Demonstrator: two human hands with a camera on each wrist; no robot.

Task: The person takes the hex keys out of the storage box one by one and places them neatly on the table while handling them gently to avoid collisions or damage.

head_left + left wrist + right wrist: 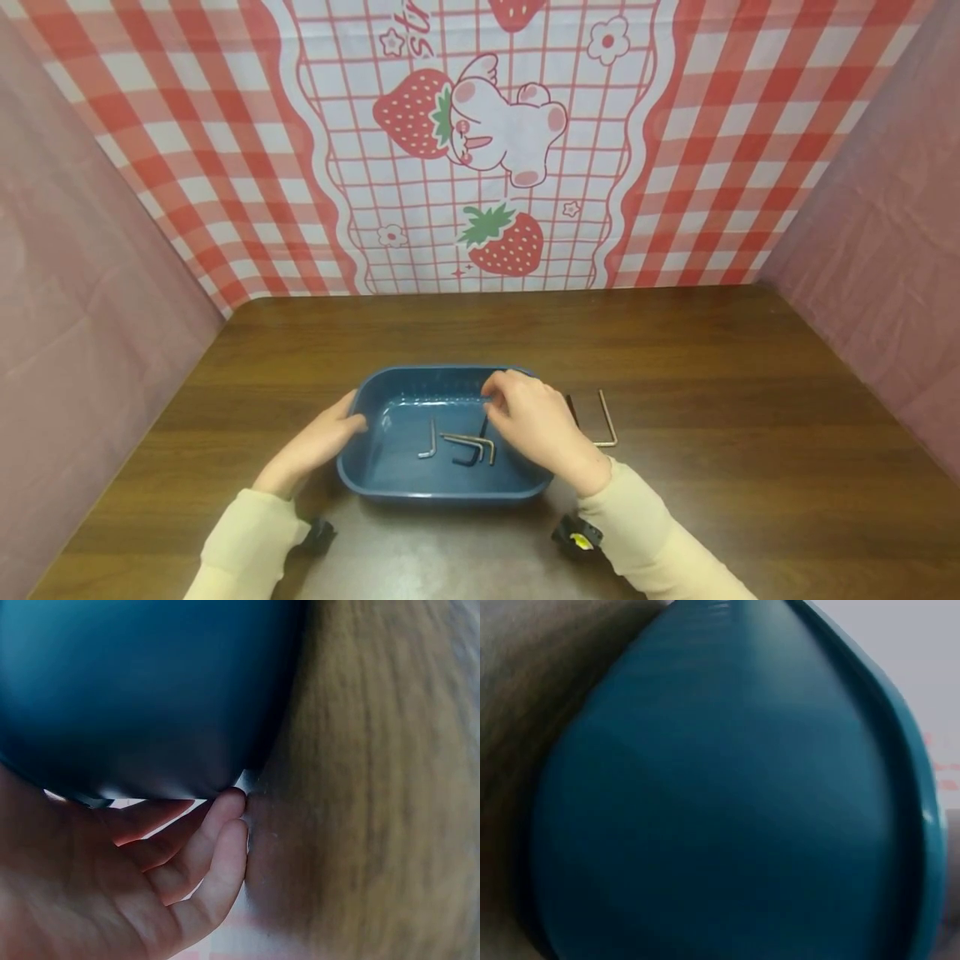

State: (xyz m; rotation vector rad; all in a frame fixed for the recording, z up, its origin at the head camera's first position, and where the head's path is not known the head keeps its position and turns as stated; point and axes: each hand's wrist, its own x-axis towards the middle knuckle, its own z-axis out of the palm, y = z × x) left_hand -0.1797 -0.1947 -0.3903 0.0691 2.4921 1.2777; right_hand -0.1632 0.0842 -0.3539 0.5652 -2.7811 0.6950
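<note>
My left hand point(322, 437) grips the left end of a blue rectangular tray point(442, 497), thumb over the rim and fingers outside against the wall. In the left wrist view, the fingers of that hand point(112, 877) are bent beside the tray point(142, 690). My right hand point(536, 421) hovers over the tray's right part, fingers loosely bent, thumb and index finger apart. Just below its fingertips is the upper end of a black hex key point(467, 462). A brass-coloured hex key point(480, 439) lies across it, and a silver hex key point(432, 437) lies further left.
On the brown wooden table point(712, 400), a brass-coloured hex key point(609, 417) and a dark hex key point(572, 408) lie right of the tray, the dark one partly hidden by my right hand. A red-and-white checked cloth point(480, 250) hangs behind, with pink curtains point(870, 192) at the sides.
</note>
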